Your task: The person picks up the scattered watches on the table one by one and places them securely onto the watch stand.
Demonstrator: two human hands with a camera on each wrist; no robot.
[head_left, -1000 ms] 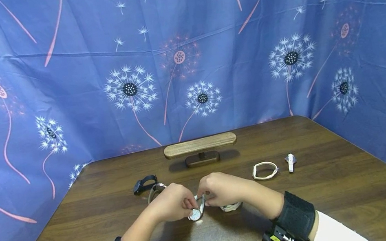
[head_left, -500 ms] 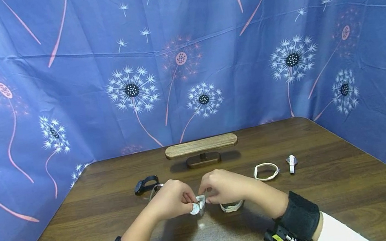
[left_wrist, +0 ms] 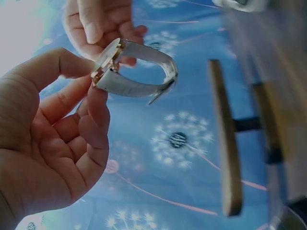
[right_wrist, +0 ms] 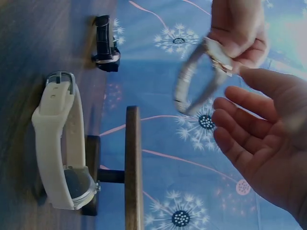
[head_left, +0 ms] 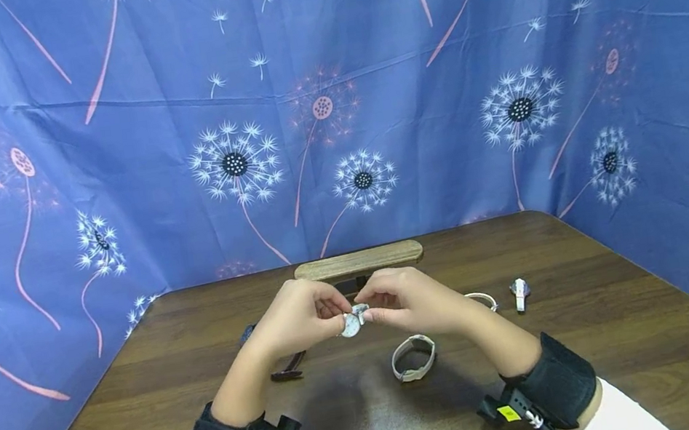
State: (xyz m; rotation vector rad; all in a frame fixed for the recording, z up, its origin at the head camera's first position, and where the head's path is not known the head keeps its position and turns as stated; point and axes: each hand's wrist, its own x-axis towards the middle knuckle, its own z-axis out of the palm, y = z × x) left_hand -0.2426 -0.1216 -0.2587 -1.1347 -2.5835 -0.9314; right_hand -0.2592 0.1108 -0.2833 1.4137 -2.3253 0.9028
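Note:
A wristwatch [head_left: 350, 325] with a round white dial, gold-toned case and pale strap is held up above the table. The left hand [head_left: 305, 314] pinches it at the case between thumb and fingers. In the left wrist view, the watch's strap [left_wrist: 170, 72] forms a closed loop pointing away from the palm. The right hand [head_left: 415, 302] is at the watch's other side, its thumb tip right at the case edge. In the right wrist view, the right hand's fingers [right_wrist: 240, 124] are loosely bent beside the watch, not wrapped round it.
A wooden bar stand [head_left: 358, 262] stands at the back. A beige-strapped watch [head_left: 414, 358] lies in front of the hands. Dark-strapped watches [head_left: 288, 370] lie left, partly behind the left arm. To the right are a pale looped band [head_left: 484, 300] and a white-strapped watch [head_left: 519, 295].
Both hands have risen from low over the table, carrying the watch up and away towards the stand. The beige-strapped watch, earlier partly covered by the right hand, now shows fully.

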